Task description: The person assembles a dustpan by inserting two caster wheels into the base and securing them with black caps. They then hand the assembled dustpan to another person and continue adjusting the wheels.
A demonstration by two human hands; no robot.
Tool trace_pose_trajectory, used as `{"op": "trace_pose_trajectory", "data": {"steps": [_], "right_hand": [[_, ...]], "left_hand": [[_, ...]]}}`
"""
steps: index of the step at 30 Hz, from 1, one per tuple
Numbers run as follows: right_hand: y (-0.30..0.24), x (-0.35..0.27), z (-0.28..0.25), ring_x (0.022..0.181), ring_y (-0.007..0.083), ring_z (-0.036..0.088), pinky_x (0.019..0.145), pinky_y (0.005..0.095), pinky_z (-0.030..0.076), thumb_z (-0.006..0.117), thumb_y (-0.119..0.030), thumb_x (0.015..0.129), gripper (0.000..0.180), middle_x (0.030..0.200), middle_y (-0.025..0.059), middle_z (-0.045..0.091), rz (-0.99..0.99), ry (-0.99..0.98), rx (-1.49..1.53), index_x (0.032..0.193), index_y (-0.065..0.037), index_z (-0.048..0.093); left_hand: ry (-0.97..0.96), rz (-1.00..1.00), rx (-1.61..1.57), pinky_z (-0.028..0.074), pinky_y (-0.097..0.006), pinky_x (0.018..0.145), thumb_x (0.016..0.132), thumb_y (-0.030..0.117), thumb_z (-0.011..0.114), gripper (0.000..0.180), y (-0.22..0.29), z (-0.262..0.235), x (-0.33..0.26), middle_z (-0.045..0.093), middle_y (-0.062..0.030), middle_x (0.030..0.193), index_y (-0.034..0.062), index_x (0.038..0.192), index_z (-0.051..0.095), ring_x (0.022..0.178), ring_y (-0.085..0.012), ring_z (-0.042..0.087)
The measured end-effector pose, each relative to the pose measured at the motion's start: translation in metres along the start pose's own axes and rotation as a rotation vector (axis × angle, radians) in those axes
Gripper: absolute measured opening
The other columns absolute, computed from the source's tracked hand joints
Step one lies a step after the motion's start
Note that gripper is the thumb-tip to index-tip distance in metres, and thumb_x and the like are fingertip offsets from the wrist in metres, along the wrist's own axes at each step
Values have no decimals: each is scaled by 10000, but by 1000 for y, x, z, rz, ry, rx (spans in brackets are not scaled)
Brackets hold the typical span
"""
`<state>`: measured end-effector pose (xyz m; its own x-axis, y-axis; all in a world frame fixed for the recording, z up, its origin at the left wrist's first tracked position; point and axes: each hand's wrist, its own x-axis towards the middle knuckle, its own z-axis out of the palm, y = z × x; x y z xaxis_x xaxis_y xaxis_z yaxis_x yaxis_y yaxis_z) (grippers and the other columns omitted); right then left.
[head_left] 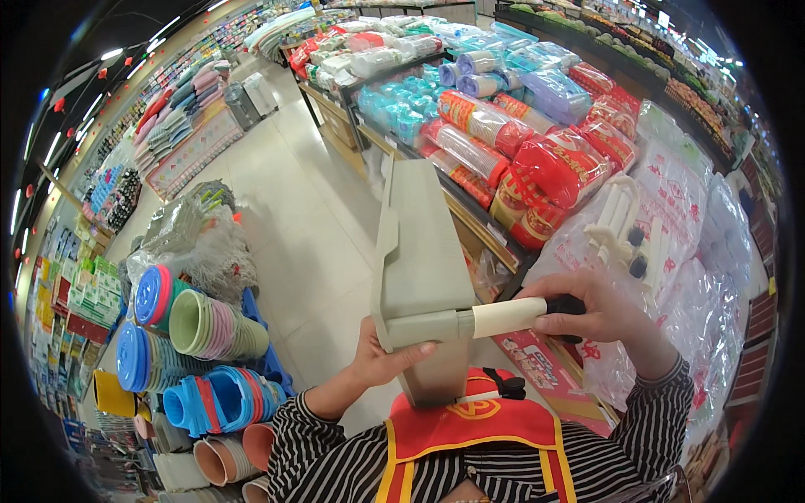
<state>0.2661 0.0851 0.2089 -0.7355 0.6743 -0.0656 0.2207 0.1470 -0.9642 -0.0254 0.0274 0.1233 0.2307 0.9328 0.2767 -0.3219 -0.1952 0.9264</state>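
Observation:
A grey-green plastic dustpan (426, 243) with a deep, box-like body is held in front of my chest. My left hand (377, 359) is closed round its near left corner, with the thumb lying across the socket side. A short cream handle tube (507, 318) with a black end meets the dustpan's socket. My right hand (599, 312) pinches this tube at its black end, fingers wrapped over it. To the right of the dustpan, several cream plastic pieces with black ends (619, 222) lie on clear plastic wrapping (671, 201).
A display of red packs of disposable cups (482, 117) and bags stands ahead to the right. Stacked plastic buckets (201, 323) and blue basins (222, 398) are at the lower left, beside grey mop heads (222, 251). A tiled aisle (293, 193) runs between them.

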Motion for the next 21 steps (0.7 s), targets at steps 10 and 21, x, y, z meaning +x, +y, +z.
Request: {"op": "trace_pose_trajectory", "data": {"steps": [10,21], "right_hand": [[-13,-8,9,532,36,523,478,214,389,662,-195,886,249,677,4,630,27,-28,-110,1050,-7,657],[-22,-5,8,518,75,541,485,235,402,682,-163,866,209,633,24,611,-122,-46,-186,1012,-15,663]], "left_hand": [[-103,26,167,516,-258,767,792,30,728,263,1,1,-16,694,-64,959,4,1042,653,866,-126,647],[-261,29,348,524,-278,760,794,51,729,294,9,-1,-18,680,-89,969,-8,1067,636,889,-155,649]]}}
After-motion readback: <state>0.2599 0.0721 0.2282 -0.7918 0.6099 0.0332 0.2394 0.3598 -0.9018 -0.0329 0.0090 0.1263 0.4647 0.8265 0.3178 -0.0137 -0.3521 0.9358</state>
